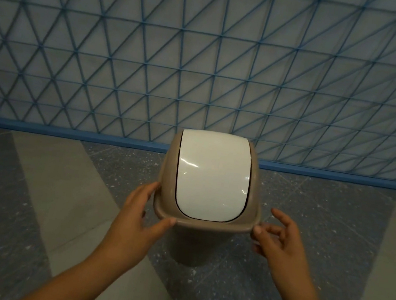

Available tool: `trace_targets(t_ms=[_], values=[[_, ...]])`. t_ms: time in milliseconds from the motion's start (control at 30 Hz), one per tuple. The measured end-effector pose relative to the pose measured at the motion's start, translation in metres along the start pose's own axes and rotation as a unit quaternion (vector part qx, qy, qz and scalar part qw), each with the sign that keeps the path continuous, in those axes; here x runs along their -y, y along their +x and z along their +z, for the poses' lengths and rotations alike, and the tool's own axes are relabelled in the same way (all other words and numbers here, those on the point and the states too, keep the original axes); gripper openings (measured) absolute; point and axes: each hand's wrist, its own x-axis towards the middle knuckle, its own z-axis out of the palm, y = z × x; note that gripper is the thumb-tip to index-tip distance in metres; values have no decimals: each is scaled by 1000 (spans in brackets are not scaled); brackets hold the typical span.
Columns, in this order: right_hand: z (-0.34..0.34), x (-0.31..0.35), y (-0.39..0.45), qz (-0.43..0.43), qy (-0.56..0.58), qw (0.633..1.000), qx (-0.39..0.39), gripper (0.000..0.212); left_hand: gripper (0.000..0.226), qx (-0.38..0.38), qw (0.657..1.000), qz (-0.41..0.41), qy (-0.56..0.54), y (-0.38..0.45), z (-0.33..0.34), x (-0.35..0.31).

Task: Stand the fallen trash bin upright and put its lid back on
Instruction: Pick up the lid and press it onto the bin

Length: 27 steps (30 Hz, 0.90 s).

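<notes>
The taupe trash bin (195, 246) stands upright on the floor in front of the wall. Its taupe lid (169, 171) with a glossy white swing flap (212, 174) sits on top of it. My left hand (135, 217) spans the lid's near-left corner, thumb on the front rim and fingers on the left side. My right hand (278, 240) is at the near-right corner with fingers spread; only the thumb tip touches the rim. The lid hides most of the bin body.
A wall (204, 61) with a blue triangular line pattern and a blue skirting strip (67, 131) rises right behind the bin. The floor (320, 230) has grey speckled and plain light tiles on both sides.
</notes>
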Motion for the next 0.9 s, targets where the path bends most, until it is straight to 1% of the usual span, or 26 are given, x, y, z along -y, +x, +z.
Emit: trace_targets(t_ms=[67, 133, 200, 267, 333, 433, 567, 667, 733, 900], values=[[0, -4, 2, -34, -15, 999, -1, 46, 75, 1, 999, 42, 22, 0, 5, 4], [0, -7, 5, -65, -34, 997, 7, 41, 77, -5, 998, 58, 11, 1, 9, 6], [1, -10, 6, -79, -37, 996, 14, 43, 78, -10, 998, 63, -12, 4, 12, 7], [3, -14, 9, -81, -9, 996, 18, 48, 77, -10, 997, 62, -32, 8, 15, 8], [4, -17, 15, -81, 7, 997, 11, 51, 76, -4, 998, 62, -32, 16, 19, 7], [-1, -16, 33, -92, 3, 996, -8, 50, 78, 5, 997, 68, -18, 38, 31, 0], [-11, -10, 70, -103, -31, 993, -49, 47, 83, 2, 998, 58, -2, 74, 58, -14], [-19, -6, 100, -115, -61, 989, -70, 46, 82, -8, 998, 63, 1, 100, 77, -23], [-23, -3, 118, -125, -98, 984, -75, 46, 80, -13, 998, 67, 14, 117, 86, -29], [-27, 3, 157, -123, -215, 966, -74, 49, 80, -8, 999, 41, 24, 160, 97, -39]])
